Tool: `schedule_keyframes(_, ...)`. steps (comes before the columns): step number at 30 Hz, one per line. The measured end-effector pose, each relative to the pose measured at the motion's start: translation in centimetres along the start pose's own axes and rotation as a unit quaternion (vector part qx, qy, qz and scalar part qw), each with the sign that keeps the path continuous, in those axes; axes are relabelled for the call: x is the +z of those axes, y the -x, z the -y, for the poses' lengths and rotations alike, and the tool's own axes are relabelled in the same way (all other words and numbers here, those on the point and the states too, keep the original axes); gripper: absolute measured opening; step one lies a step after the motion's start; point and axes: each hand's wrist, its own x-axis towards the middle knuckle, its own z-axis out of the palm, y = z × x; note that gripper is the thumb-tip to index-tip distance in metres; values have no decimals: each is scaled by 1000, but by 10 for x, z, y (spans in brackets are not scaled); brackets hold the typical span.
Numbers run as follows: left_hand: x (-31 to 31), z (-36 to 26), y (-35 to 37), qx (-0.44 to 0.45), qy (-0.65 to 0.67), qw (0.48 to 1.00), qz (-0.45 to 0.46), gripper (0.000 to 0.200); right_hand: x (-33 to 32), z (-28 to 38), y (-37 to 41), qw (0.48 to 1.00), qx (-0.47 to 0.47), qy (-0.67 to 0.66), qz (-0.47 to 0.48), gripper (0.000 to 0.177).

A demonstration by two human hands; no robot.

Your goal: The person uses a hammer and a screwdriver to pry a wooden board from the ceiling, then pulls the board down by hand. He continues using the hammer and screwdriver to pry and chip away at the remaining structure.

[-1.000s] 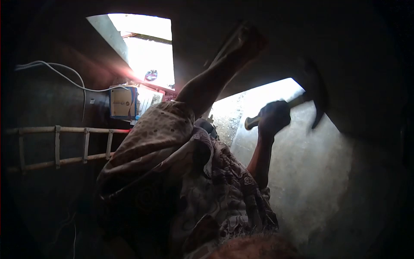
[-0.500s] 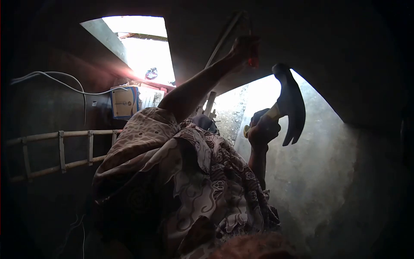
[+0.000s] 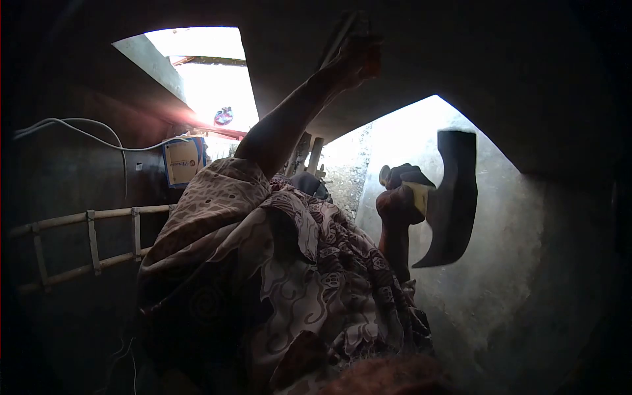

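My left hand (image 3: 359,60) is raised at the upper middle, its fingers closed round a dim red handle (image 3: 374,64); the far end of that tool is lost in the dark. Lower and to the right, my right hand (image 3: 400,196) grips the yellow handle of a hammer (image 3: 455,197). The hammer's dark head is right of the fist, apart from the left hand and slightly blurred. A patterned brown and white garment (image 3: 309,257) covers the body and the upper left arm.
A wooden ladder (image 3: 92,243) lies along the left side. Above it are a white cable (image 3: 99,123) and an orange and blue box (image 3: 184,161) near a bright opening (image 3: 220,85). Wooden pieces (image 3: 316,155) show behind the arm. A grey wall (image 3: 494,263) is on the right.
The hammer head has turned and shifted slightly right and down, with my right fist rotated. My left hand and its red handle have moved a little left, and the view has shifted slightly.
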Motion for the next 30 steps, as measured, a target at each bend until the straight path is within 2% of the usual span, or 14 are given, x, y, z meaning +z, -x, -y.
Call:
schedule_keyframes(4, -2, -14, 4, 1, 143, 977, 158, 21, -31, -29, -20, 796, 157, 453, 369, 19)
schedule_keyframes(5, 5, -18, 6, 0, 144, 977, 160, 21, -27, -66, -12, 855, -25, 441, 272, 15)
schedule_keyframes(7, 15, -26, 10, 48, 147, 984, -87, 21, -6, -52, -33, 846, 107, 424, 304, 22)
schedule_keyframes(9, 10, -17, 4, 59, 165, 983, -52, 20, -1, -27, -41, 796, -169, 515, 269, 17)
schedule_keyframes(11, 3, -6, -1, 75, 195, 977, -34, 20, -26, -46, -21, 693, 186, 600, 354, 9)
schedule_keyframes(14, 2, -1, -16, 7, 243, 952, 186, 22, -10, 3, -36, 736, 40, 599, 312, 12)
schedule_keyframes(16, -1, 8, -28, -17, 171, 978, 120, 23, -38, -71, -15, 658, -117, 653, 357, 8)
schedule_keyframes(17, 5, 2, -21, -15, 173, 978, 117, 23, 1, -34, -45, 808, -165, 507, 250, 15)
schedule_keyframes(20, 9, -10, -18, 67, 82, 992, -64, 23, -10, -19, -47, 767, -191, 536, 296, 16)
schedule_keyframes(22, -18, 4, -29, 8, 235, 946, 222, 19, -34, -37, -17, 742, -296, 553, 238, 9)
schedule_keyframes(24, -18, 4, -21, 19, 225, 951, 211, 18, -41, -42, 0, 972, -29, 198, 120, 11)
schedule_keyframes(27, -10, 1, -17, 39, 167, 980, 104, 18, -53, -97, -4, 761, -88, 558, 318, 8)
schedule_keyframes(29, -10, 12, -16, 46, 120, 992, 0, 19, -6, -46, -40, 761, -69, 540, 354, 14)
schedule_keyframes(30, -14, 17, -20, 328, -71, 942, 29, 20, -3, -31, -46, 758, -118, 547, 335, 14)
